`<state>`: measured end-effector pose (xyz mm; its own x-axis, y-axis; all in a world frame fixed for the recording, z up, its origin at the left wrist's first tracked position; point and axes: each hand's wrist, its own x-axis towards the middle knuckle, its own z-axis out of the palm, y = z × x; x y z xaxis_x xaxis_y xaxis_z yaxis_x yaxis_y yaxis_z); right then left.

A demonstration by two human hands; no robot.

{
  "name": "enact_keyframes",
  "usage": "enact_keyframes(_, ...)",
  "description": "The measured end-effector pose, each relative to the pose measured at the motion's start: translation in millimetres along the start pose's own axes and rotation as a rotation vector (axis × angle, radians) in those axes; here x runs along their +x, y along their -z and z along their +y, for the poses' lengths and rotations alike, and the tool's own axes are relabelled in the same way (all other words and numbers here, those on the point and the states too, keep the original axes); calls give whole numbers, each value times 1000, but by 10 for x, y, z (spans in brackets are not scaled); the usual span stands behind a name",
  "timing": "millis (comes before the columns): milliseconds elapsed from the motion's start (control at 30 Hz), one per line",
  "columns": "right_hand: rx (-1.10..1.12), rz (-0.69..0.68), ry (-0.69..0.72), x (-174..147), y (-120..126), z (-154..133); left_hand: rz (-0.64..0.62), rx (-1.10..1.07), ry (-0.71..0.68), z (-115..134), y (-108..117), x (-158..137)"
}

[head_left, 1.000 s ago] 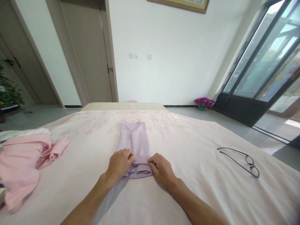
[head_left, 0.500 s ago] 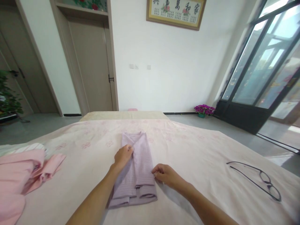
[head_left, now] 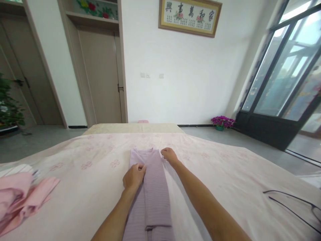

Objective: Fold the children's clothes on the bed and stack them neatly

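Lavender and finely striped, the garment (head_left: 157, 194) lies lengthwise in front of you, in the middle of the pale pink bed cover (head_left: 215, 187). Its neckline points away from you, and its near end runs out of view at the bottom edge. One long edge runs down its front, and close to you a folded hem crosses the right half.

Your left hand (head_left: 134, 175) rests on the upper front of the garment, thumb and fingers drawn together by that long edge; you cannot tell from this view whether cloth is pinched between them. Your right hand (head_left: 169, 155) is at the far right corner, just beside the shoulder, with its fingers curled in. Whether they have hold of the fabric cannot be told either.

Off to your left, pink clothing (head_left: 18, 197) lies rumpled with a white striped cloth (head_left: 16, 170) behind it. To your right, a pair of dark-rimmed glasses (head_left: 312, 205) lies on the cover, well apart from your hands and partly cut off. Against the far wall, purple flowers (head_left: 223, 121) stand in a green pot (head_left: 219, 128) near the glass door (head_left: 276, 77).
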<state>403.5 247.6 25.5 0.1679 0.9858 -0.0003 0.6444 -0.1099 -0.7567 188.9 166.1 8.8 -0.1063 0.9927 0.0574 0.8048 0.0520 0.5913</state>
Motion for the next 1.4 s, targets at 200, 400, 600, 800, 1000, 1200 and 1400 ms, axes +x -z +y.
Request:
enact_keyframes(200,-184,42,-90,351,-178,-78,25,-22,35,2,9,-3)
enact_keyframes(400,-237,73,-109,473,-394,-66,58,-95,34,-16,10,-7)
enact_keyframes(600,-216,71,11,461,-499,-13,101,-75,46,-34,-10,-6)
enact_keyframes(800,-190,124,96,352,-413,28,93,-2,-6,-44,-15,-5)
enact_keyframes(1000,-178,155,455,-91,-467,203,284,-182,94,-202,120,204)
enact_keyframes(1200,-232,155,502,-213,-526,289,127,-118,183,-451,160,742)
enact_keyframes(1400,-286,131,480,-225,-479,216,54,-38,162,-490,147,1097)
